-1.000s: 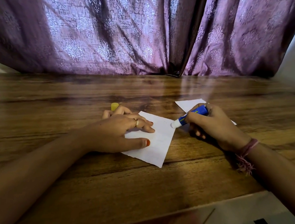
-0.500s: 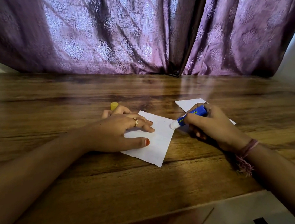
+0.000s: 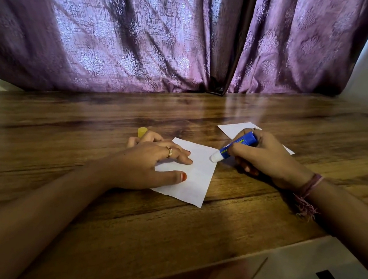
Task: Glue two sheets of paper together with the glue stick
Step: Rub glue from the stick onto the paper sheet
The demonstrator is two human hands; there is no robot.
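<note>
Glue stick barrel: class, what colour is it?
Blue, with a white tip; the glue stick shows best in the head view.

There are two sheets of paper, a near sheet (image 3: 193,181) and a far sheet (image 3: 234,129). There is one glue stick (image 3: 237,145) and one yellow cap (image 3: 142,132). There are two hands, a left hand (image 3: 150,165) and a right hand (image 3: 267,160). There is one table (image 3: 168,229).

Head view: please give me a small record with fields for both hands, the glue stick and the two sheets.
left hand: presses near sheet flat
right hand: grips glue stick
glue tip: at near sheet's right corner
far sheet: on table, partly hidden by right hand
yellow cap: by left fingers; held or not, unclear
</note>
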